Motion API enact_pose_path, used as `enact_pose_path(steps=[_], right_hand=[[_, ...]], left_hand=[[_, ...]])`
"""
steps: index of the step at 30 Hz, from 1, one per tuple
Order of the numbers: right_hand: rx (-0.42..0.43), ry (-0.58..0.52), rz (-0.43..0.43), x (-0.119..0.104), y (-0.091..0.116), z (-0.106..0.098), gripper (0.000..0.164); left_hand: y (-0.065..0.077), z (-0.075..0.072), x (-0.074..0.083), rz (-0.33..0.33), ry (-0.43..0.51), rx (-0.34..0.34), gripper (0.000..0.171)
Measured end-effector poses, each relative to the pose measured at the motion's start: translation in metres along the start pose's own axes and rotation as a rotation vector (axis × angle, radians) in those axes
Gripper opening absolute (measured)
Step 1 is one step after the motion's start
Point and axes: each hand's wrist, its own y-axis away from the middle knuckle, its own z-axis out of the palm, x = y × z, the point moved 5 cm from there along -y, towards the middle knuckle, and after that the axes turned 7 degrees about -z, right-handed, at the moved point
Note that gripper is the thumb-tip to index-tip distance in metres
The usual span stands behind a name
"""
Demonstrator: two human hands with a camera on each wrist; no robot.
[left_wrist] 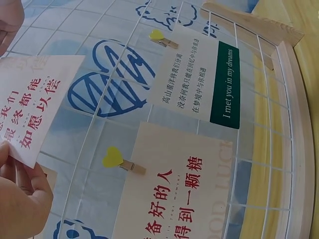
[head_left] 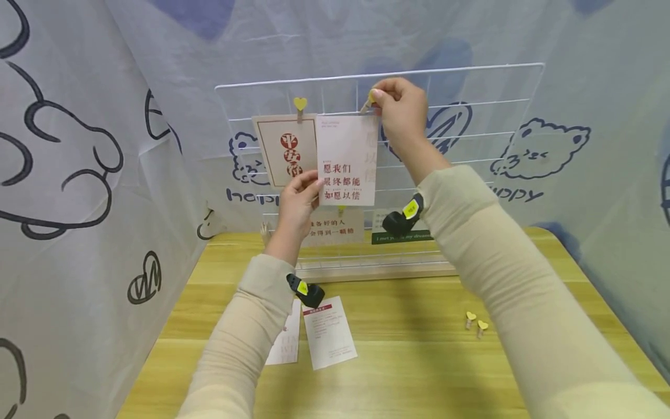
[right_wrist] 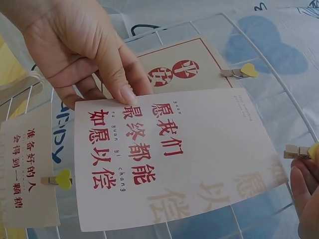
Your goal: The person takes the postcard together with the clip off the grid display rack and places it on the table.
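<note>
My left hand (head_left: 297, 205) pinches the lower left edge of a white card (head_left: 345, 142) with red Chinese characters, held up against a white wire grid (head_left: 471, 68). My right hand (head_left: 405, 113) grips a small wooden clothespin (right_wrist: 295, 152) with a yellow heart, close to the card's top edge near its right corner. Whether the clothespin touches the card or the wire, I cannot tell. Left of the held card, a cream card (head_left: 272, 145) with red round characters hangs from a heart clothespin (head_left: 300, 106); the held card partly overlaps it.
Lower on the grid hang a red-lettered card (left_wrist: 149, 174) and a white-and-green card (left_wrist: 224, 94), each with a heart clothespin. On the wooden table (head_left: 408, 349) lie a printed card (head_left: 331, 334), another card (head_left: 287, 343) partly behind my left arm, and two heart clothespins (head_left: 475, 323).
</note>
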Motion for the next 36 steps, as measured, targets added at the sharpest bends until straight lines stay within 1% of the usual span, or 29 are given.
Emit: enact_pose_path(steps=[5, 8, 11, 12, 14, 16, 17, 18, 19, 21, 22, 23, 24, 26, 27, 29, 31, 32, 33, 34, 36], right_hand=[[-0.008, -0.111, 0.044, 0.002, 0.005, -0.005, 0.008], [-0.006, -0.161, 0.04, 0.001, 0.011, -0.009, 0.008], [-0.018, -0.219, 0.02, 0.006, 0.012, -0.012, 0.008], [-0.028, -0.257, 0.015, 0.018, 0.006, -0.012, 0.008], [-0.041, -0.3, 0.001, 0.03, 0.001, -0.013, 0.013], [-0.051, -0.347, 0.007, 0.049, -0.009, -0.014, 0.018], [-0.057, -0.371, 0.035, 0.05, -0.008, -0.016, 0.016], [-0.059, -0.395, 0.043, 0.065, -0.016, -0.017, 0.016], [-0.059, -0.398, 0.053, 0.074, -0.02, -0.018, 0.018], [-0.051, -0.424, 0.079, 0.106, -0.035, -0.021, 0.019], [-0.05, -0.426, 0.107, 0.117, -0.039, -0.022, 0.019], [-0.05, -0.436, 0.114, 0.13, -0.044, -0.023, 0.02], [-0.05, -0.437, 0.097, 0.153, -0.054, -0.024, 0.025], [-0.052, -0.425, 0.096, 0.158, -0.047, -0.027, 0.027], [-0.06, -0.444, 0.107, 0.163, -0.046, -0.028, 0.024], [-0.054, -0.43, 0.096, 0.133, -0.018, -0.034, 0.021], [-0.034, -0.421, 0.103, 0.094, 0.013, -0.04, 0.012], [-0.023, -0.425, 0.108, 0.078, 0.026, -0.043, 0.007], [-0.012, -0.435, 0.115, 0.062, 0.038, -0.045, 0.004], [-0.001, -0.427, 0.104, 0.041, 0.053, -0.049, 0.003], [0.006, -0.454, 0.094, 0.041, 0.058, -0.054, 0.004]], left_hand=[[0.003, -0.001, -0.002, -0.031, -0.006, -0.004, 0.017], [0.006, -0.001, -0.005, -0.041, -0.016, -0.009, 0.017], [0.009, -0.001, -0.007, -0.045, -0.014, -0.01, 0.018], [0.01, -0.001, -0.008, -0.047, -0.009, -0.013, 0.018], [0.012, -0.002, -0.01, -0.048, -0.003, -0.02, 0.018], [0.014, -0.003, -0.012, -0.052, -0.001, -0.026, 0.018], [0.015, -0.003, -0.013, -0.053, -0.005, -0.028, 0.018], [0.016, -0.003, -0.014, -0.055, -0.008, -0.031, 0.018], [0.018, -0.003, -0.015, -0.056, -0.011, -0.033, 0.019], [0.021, -0.003, -0.018, -0.06, -0.016, -0.038, 0.019], [0.023, -0.003, -0.019, -0.062, -0.019, -0.039, 0.02], [0.025, -0.003, -0.021, -0.066, -0.019, -0.04, 0.02], [0.027, -0.003, -0.022, -0.069, -0.018, -0.042, 0.021], [0.03, -0.003, -0.026, -0.068, -0.02, -0.04, 0.022], [0.032, -0.003, -0.027, -0.068, -0.024, -0.037, 0.022], [0.035, -0.003, -0.03, -0.066, -0.023, -0.036, 0.022], [0.037, -0.003, -0.033, -0.061, -0.022, -0.039, 0.021], [0.039, -0.004, -0.034, -0.059, -0.017, -0.041, 0.021], [0.04, -0.004, -0.035, -0.058, -0.009, -0.042, 0.021], [0.041, -0.004, -0.036, -0.058, -0.001, -0.044, 0.021], [0.044, -0.006, -0.04, -0.066, 0.005, -0.043, 0.021]])
